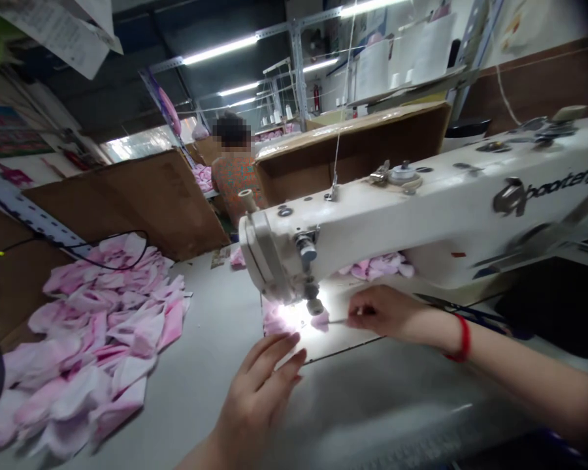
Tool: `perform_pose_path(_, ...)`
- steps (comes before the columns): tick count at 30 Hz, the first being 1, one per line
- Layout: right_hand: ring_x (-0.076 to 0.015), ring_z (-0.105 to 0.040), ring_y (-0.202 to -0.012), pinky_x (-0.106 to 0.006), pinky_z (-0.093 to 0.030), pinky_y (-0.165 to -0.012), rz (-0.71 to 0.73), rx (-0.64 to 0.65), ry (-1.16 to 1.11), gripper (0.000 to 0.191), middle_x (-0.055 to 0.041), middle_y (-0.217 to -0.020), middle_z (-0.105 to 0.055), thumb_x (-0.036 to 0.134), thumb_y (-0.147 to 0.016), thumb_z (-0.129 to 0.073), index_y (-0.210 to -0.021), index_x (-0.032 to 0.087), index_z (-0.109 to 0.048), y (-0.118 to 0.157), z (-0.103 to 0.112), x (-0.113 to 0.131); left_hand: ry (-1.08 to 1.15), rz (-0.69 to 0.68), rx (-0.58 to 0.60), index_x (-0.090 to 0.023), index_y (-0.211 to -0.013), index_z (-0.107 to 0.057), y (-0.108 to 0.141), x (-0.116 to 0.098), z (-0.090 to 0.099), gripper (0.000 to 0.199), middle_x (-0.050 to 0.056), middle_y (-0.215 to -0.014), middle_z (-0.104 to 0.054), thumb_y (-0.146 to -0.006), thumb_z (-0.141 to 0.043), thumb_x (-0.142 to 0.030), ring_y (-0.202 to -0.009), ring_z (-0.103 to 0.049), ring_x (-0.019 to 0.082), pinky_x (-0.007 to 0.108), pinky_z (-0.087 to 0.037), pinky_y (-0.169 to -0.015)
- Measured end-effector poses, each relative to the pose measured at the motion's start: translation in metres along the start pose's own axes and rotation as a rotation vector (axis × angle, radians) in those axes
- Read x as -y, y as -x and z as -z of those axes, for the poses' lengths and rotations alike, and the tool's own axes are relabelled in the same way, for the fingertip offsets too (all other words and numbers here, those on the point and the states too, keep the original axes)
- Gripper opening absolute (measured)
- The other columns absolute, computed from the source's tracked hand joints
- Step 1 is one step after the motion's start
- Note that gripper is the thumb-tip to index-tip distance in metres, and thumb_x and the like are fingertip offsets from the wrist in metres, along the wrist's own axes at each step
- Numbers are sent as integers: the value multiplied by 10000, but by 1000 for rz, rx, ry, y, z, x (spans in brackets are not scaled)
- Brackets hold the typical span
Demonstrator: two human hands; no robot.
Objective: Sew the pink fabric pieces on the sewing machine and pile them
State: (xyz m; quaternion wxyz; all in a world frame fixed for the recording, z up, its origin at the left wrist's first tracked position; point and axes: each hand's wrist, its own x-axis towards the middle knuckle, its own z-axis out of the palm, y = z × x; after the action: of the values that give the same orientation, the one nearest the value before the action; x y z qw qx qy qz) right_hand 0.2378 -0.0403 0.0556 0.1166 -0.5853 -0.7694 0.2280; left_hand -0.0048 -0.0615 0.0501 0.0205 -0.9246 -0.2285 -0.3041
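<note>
A white sewing machine [372, 222] stands before me, its lamp lighting the needle area brightly. Under its presser foot lies a small pink fabric piece [277, 318], partly washed out by the glare. My left hand [262, 385] rests at the near edge of that fabric, fingers stretched out and slightly apart, holding nothing. To the right of the needle, my right hand [389, 314] is closed in a pinch around a thin slender tool [339, 321]. The tool's tip points at the fabric's right end; glare hides whether they touch.
A heap of pink and white fabric pieces [112, 339] covers the table's left side. More pink fabric [379, 266] lies behind the machine arm. Cardboard panels [137, 202] and an open cardboard box [353, 156] stand behind. Farther back, a person [235, 173] faces away.
</note>
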Motion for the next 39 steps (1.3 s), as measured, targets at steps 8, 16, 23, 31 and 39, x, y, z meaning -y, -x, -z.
perform_pose_path(8, -88, -410, -486, -195, -310, -446, -55, 275, -708, 274, 38, -532, -459, 433, -741, -478, -760, 172, -559, 48, -2, 25, 504, 447, -19, -182, -917, -591, -12, -16, -1, 164, 34, -809, -613, -763, -538, -161, -726, -572, 117, 193, -471, -634)
perform_pose_path(16, -144, -527, -666, -244, -380, -611, 58, -76, -374, 209, -2, -756, -600, 378, -792, -416, -841, 235, -561, 61, -18, 53, 1049, 915, -175, -117, -891, -529, -7, -24, 10, 246, -12, -592, -519, -707, -601, -263, -501, -525, 98, 202, -449, -466)
perform_pose_path(23, -153, -534, -628, -251, -386, -602, 72, -153, -348, 187, -4, -710, -604, 351, -799, -411, -797, 244, -564, 63, -31, 63, 889, 872, -193, -147, -917, -523, 1, -32, 14, 271, 14, -703, -556, -678, -624, -224, -601, -540, 111, 212, -455, -543)
perform_pose_path(31, -129, -509, -586, -238, -346, -547, 139, -139, -178, 215, 10, -651, -567, 332, -831, -364, -772, 235, -547, 64, -31, 60, 894, 896, -67, -164, -967, -502, 4, -31, 20, 308, -7, -676, -534, -675, -596, -138, -619, -511, 100, 200, -422, -563)
perform_pose_path(39, -128, -532, -615, -231, -352, -565, 232, -110, -116, 232, -6, -697, -597, 290, -840, -349, -861, 231, -573, 49, -34, 46, 924, 883, 98, -159, -982, -459, 0, -17, 8, 276, -21, -631, -528, -720, -540, -131, -546, -528, 97, 199, -437, -506)
